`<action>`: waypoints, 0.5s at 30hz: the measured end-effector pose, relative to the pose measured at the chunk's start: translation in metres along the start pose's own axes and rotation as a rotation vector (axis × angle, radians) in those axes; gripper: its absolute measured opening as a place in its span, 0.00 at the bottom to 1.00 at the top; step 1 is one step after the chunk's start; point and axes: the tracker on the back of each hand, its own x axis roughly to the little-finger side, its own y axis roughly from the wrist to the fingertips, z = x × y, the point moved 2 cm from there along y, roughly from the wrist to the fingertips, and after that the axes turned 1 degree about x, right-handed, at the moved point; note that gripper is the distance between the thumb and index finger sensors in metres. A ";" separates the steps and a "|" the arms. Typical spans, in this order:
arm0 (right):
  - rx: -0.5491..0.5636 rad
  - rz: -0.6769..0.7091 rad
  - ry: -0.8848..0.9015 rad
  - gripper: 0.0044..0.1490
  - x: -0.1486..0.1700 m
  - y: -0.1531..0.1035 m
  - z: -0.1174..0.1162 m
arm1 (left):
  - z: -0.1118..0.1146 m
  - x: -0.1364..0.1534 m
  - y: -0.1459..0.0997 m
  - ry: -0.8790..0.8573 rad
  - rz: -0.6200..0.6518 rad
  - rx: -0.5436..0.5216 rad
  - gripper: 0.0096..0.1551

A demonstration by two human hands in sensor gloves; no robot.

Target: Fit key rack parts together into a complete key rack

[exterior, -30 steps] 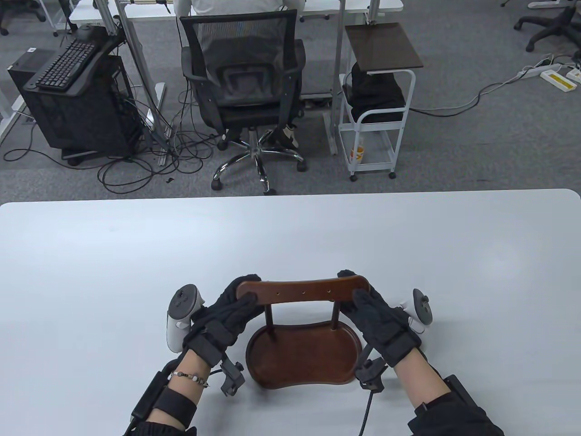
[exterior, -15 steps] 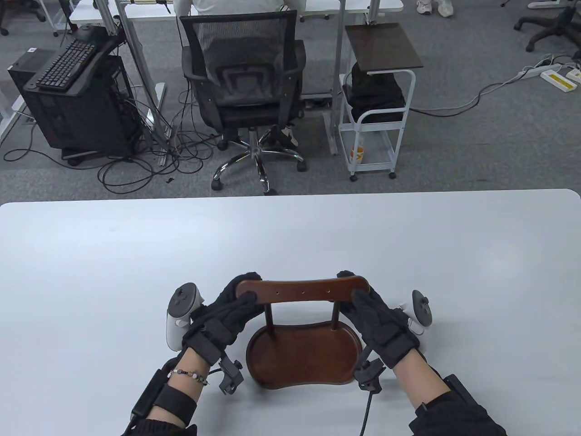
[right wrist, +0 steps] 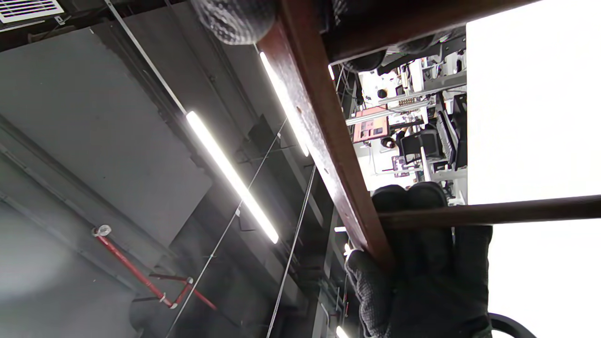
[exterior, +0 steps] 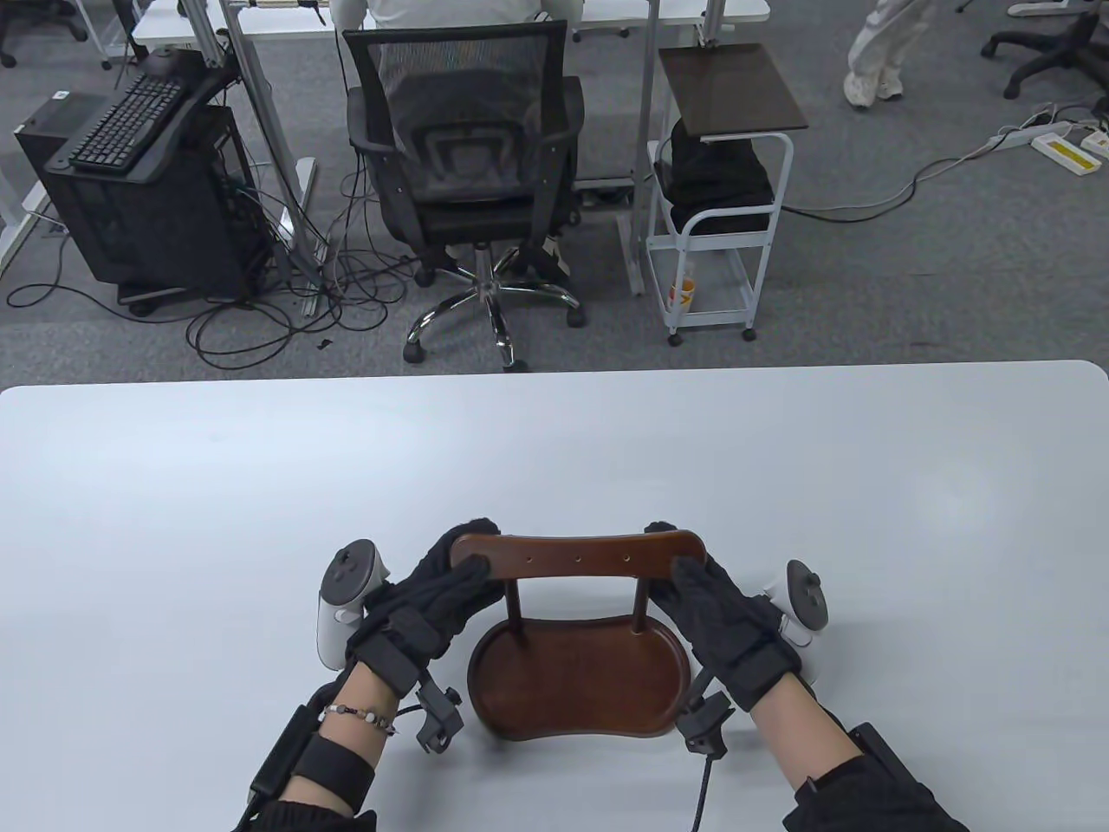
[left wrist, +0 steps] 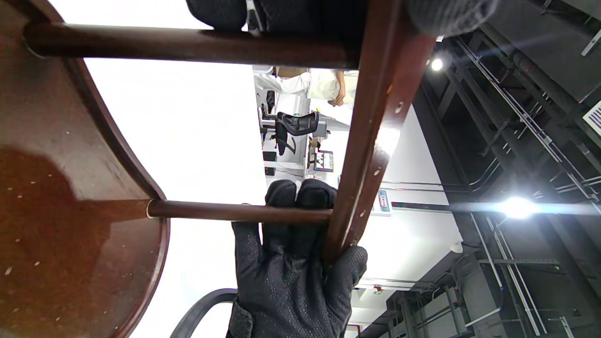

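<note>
Wooden crossbar (exterior: 578,553) between left hand (exterior: 433,602), right hand (exterior: 723,611).

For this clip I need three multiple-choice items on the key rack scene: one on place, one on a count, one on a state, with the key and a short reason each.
1. Where does the left hand grip the key rack?
A. the tray rim
B. the left end of the top bar
C. the right post

2. How many posts join the top bar to the tray?
A. one
B. two
C. four

3. What is the state of the top bar?
A. lying flat on the table apart from the tray
B. lifted clear of the posts
C. sitting on the posts, held at both ends

Key: 1 B, the left hand wraps the bar's left end while the right hand takes the other end. 2 B, the left post and right post are the only ones visible. 3 C, the left wrist view shows both posts meeting the bar.
</note>
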 end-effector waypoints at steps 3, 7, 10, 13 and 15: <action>0.011 -0.019 -0.019 0.42 0.000 -0.003 0.000 | 0.001 0.003 -0.001 -0.003 -0.005 -0.014 0.36; 0.039 -0.045 -0.058 0.43 -0.001 -0.011 0.002 | 0.002 -0.001 -0.007 0.089 -0.019 -0.037 0.38; 0.047 -0.058 -0.082 0.45 0.001 -0.016 0.004 | 0.000 -0.002 -0.013 0.158 -0.033 -0.041 0.42; 0.071 -0.083 -0.101 0.45 0.002 -0.025 0.008 | -0.003 -0.001 -0.026 0.172 -0.049 -0.054 0.44; 0.091 -0.096 -0.105 0.44 0.002 -0.032 0.011 | -0.006 0.001 -0.036 0.189 -0.064 -0.051 0.46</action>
